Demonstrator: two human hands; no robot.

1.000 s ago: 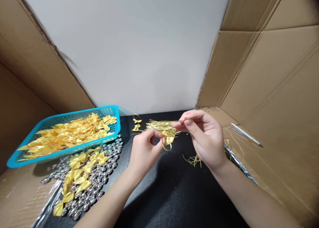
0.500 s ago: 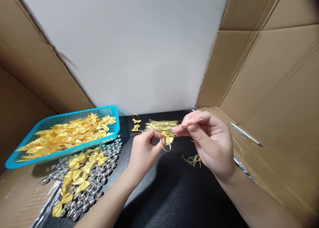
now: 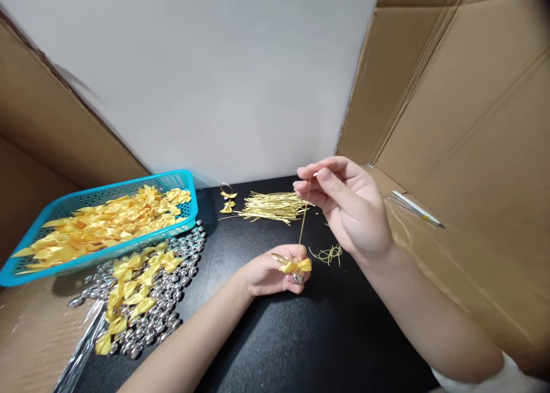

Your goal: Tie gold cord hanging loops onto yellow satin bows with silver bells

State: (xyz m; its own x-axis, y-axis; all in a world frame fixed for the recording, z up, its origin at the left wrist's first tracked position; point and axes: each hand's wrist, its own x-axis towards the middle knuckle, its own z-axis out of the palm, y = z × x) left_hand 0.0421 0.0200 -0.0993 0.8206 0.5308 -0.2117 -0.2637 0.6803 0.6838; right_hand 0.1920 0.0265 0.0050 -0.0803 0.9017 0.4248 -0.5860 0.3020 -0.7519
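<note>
Yellow bow (image 3: 297,266) gripped at the tips of the closed fingers of the left hand (image 3: 264,275); gold cord (image 3: 304,221) rising to the right hand (image 3: 358,212), whose fingers pinch its upper end.

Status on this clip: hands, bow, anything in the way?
Left hand gripping bow. Right hand higher, holding cord, which runs straight between hands. Scraps on table nearby; nothing seen blocking cord.

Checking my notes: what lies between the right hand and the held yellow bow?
In the head view, a gold cord runs from the right hand down to the left hand, which holds the yellow bow; the cord's lower end is hidden.
</note>
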